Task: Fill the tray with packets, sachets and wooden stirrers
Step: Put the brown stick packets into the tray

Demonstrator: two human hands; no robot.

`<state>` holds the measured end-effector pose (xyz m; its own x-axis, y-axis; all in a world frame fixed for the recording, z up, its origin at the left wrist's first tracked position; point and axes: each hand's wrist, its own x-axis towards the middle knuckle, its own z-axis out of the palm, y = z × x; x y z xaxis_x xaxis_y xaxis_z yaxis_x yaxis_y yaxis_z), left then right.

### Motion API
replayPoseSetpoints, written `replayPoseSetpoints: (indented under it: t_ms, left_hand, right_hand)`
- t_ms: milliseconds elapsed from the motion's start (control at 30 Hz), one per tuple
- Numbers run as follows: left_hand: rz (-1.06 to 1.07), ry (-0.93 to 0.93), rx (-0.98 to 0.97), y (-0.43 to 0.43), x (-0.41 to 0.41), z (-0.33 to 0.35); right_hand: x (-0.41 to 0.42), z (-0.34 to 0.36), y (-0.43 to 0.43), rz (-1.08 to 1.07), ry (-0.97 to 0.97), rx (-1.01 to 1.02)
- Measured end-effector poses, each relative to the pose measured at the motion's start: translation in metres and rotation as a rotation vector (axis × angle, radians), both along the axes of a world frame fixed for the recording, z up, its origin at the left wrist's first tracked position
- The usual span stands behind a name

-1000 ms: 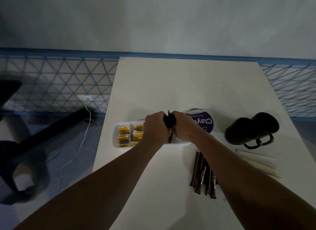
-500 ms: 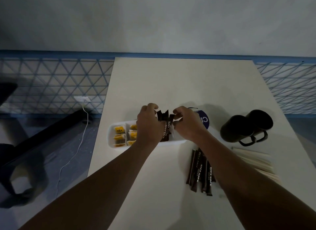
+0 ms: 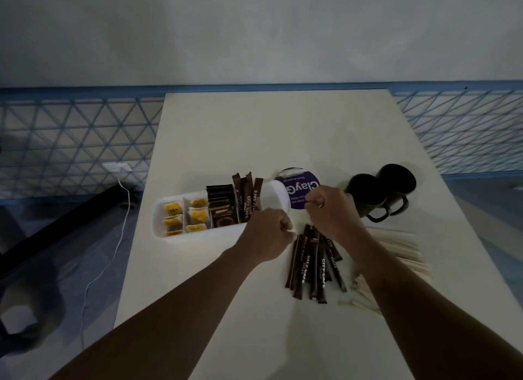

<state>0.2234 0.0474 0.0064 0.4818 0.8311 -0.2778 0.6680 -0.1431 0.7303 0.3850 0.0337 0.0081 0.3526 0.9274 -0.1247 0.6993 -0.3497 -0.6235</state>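
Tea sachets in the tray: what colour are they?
Tea sachets: white with yellow labels, clearest in head view.

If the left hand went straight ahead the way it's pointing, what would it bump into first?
Most likely the empty right end of the white tray, just beyond the left hand. The purple lid sits behind that. The hand's height is unclear.

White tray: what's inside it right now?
Yellow tea bags fill the two left compartments of the tray, black packets the next, brown stick sachets stand beside them. The left hand covers the near right corner, hiding anything there.
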Motion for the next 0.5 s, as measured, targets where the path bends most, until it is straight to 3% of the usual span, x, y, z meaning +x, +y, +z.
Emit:
replayPoseSetpoints:
  t_ms: [200, 500]
  left_hand:
    - [0.108, 0.168, 0.035, -0.025, 0.021, -0.031]
    - [0.275, 0.214, 0.048, -0.040, 0.044, -0.051]
  right_hand:
    - [0.022, -0.024, -0.037, -0.042, -0.044, -0.123]
    - [0.039, -0.052, -0.055, -0.051, -0.159, -0.253]
